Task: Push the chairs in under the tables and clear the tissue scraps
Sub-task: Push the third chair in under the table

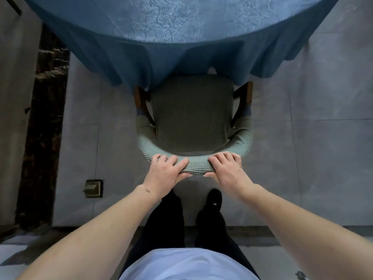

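We look down on a chair [192, 116] with a green seat, standing at a round table [181, 23] under a blue cloth. The front of the seat lies under the hanging cloth edge. Our left hand [166, 171] and right hand [227, 168] grip the ribbed curved backrest, fingers over the top, thumbs behind. A small metal floor box [93, 188], perhaps a socket, sits left.

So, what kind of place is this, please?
Probably a restaurant or banquet dining room. A round table under a long blue patterned tablecloth, an upholstered armchair gripped by both hands, and large grey floor tiles suggest it.
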